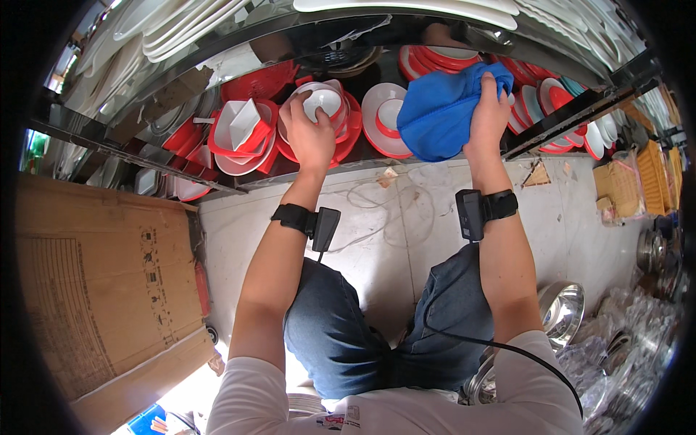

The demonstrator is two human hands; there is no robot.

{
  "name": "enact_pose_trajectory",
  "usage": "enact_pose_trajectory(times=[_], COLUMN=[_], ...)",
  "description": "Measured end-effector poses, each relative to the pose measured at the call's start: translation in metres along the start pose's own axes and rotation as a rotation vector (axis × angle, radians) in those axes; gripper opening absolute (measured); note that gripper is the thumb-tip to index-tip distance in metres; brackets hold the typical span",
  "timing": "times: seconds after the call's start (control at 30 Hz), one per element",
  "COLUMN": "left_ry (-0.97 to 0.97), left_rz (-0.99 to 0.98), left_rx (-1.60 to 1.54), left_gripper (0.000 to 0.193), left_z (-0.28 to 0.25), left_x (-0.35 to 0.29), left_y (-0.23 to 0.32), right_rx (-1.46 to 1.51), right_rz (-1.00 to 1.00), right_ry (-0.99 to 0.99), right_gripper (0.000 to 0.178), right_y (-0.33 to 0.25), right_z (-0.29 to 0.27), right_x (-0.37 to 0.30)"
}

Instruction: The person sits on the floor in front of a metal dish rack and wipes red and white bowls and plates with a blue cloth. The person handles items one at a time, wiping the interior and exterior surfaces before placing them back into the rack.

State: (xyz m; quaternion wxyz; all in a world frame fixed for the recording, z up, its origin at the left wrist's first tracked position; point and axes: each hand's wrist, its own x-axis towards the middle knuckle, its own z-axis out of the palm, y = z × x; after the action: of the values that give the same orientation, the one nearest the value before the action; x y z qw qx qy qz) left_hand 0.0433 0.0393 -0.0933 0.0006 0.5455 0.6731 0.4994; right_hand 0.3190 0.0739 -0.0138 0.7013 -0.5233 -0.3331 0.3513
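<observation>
A black metal shelving unit point(406, 32), loaded with dishes, spans the scene above a pale tiled floor point(580, 217). A large brown cardboard box point(109, 290) stands at left. A person in a white T-shirt point(428, 417) and blue denim jeans point(326, 326) reaches both arms toward the shelf's lower level. The right hand point(490, 119) grasps a bright blue fabric cloth point(438, 116), which hangs bunched before red-and-white tableware. The left hand point(312, 130), fingers curved and thumb apart, touches a round red-and-white bowl point(330, 98) in a stack; whether it grips the rim cannot be told. Angular red-and-white dishes point(239, 130) sit piled just left of that stack; a round red-rimmed white plate point(377, 98) stands between it and the cloth. Small black strapped devices point(326, 228) ride on both wrists.
</observation>
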Motion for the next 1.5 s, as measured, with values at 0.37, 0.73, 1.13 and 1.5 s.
enact_pose_trajectory(times=[0.37, 0.73, 1.13, 1.5], left_ry=[-0.496, -0.863, -0.784, -0.732], left_rz=[0.011, 0.058, 0.167, 0.459], left_rx=[-0.367, 0.355, 0.334, 0.016], left_gripper=[0.021, 0.047, 0.021, 0.026], left_z=[0.039, 0.144, 0.161, 0.08], left_x=[-0.029, -0.065, -0.04, -0.005], left_y=[0.031, 0.005, 0.008, 0.067], right_rx=[-0.059, -0.091, -0.185, -0.538], right_rz=[0.001, -0.016, 0.04, -0.041], right_ry=[0.074, 0.053, -0.024, -0.248], right_gripper=[0.038, 0.038, 0.039, 0.048], right_y=[-0.003, -0.012, -0.02, 0.005], right_z=[-0.025, -0.038, -0.032, -0.028], right_x=[0.014, 0.015, 0.001, 0.005])
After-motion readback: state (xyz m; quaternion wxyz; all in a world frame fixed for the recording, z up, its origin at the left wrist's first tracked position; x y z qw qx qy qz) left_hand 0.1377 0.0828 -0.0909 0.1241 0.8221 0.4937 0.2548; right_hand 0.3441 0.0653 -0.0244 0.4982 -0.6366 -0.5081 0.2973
